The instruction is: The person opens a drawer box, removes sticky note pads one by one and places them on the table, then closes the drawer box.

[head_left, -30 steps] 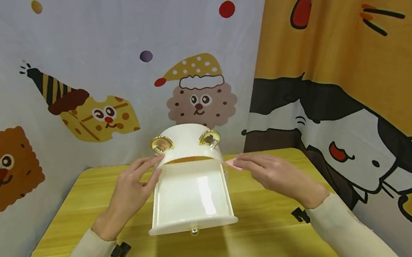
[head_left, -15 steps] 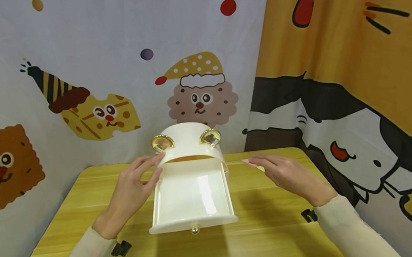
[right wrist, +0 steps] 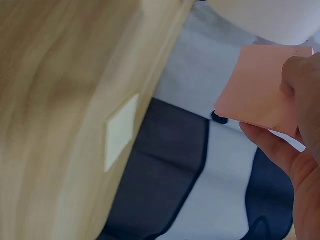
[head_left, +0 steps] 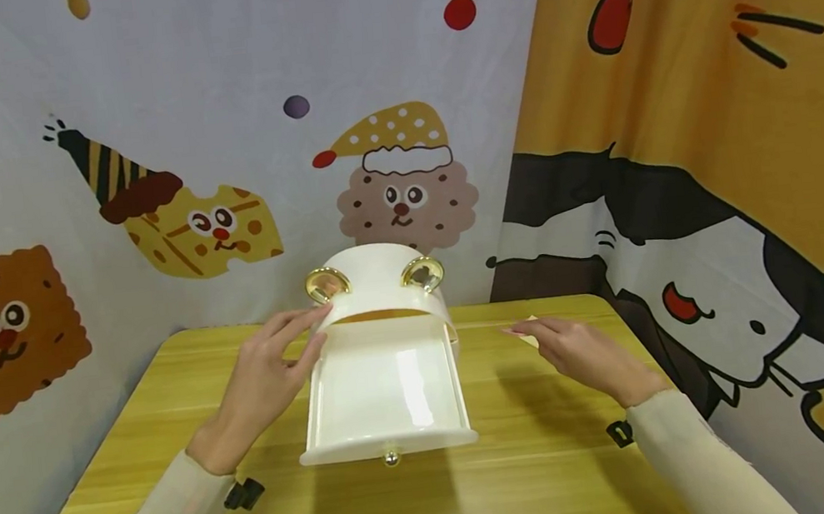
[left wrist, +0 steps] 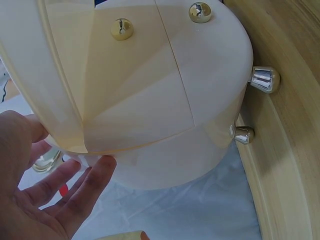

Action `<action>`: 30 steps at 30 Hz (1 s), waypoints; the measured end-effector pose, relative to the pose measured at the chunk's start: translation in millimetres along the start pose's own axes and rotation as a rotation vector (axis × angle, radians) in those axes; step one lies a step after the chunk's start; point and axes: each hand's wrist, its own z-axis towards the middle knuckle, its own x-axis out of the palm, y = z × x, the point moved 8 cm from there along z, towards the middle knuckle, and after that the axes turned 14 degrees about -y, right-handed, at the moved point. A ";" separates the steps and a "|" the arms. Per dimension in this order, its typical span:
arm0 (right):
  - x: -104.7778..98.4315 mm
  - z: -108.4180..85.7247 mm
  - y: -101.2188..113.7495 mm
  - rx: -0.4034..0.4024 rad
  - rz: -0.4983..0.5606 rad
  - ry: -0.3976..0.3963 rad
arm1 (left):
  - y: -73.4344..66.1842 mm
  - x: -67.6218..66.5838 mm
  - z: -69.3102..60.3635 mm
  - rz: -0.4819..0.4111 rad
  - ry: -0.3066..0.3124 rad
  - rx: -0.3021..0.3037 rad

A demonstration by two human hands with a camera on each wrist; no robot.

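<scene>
A white rounded storage box (head_left: 376, 276) stands at the back of the wooden table, two gold rings on its top. Its drawer (head_left: 383, 377) is pulled out toward me, with a small metallic knob in front. My left hand (head_left: 266, 373) touches the box's left side near the opening, thumb and fingers lightly spread; the left wrist view shows the fingertips (left wrist: 105, 161) against the white wall. To the right of the box, my right hand (head_left: 584, 356) pinches a square pink note pad (right wrist: 262, 87) between thumb and fingers. A pale yellow note pad (right wrist: 121, 132) lies on the table near this hand.
The yellow wooden table (head_left: 192, 389) ends at a printed cloth (head_left: 212, 77) behind and a second cloth (head_left: 692, 194) at the right. Metallic feet (left wrist: 265, 80) hold the box off the table, and gold knobs (left wrist: 122, 30) sit on its side.
My right hand has moved right, away from the box, with the pink note pad. The yellow pad has come into sight near it. My left hand has stayed against the box.
</scene>
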 end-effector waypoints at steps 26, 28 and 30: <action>68.5 -15.0 -29.5 0.195 0.118 0.257 | -1.2 0.2 -0.7 0.007 0.012 -0.003; 72.5 -11.8 -29.1 0.194 0.121 0.261 | -1.6 -0.4 -0.2 0.002 0.006 0.000; 76.5 -8.8 -28.3 0.192 0.123 0.267 | -2.1 -0.8 -0.1 0.000 0.000 0.005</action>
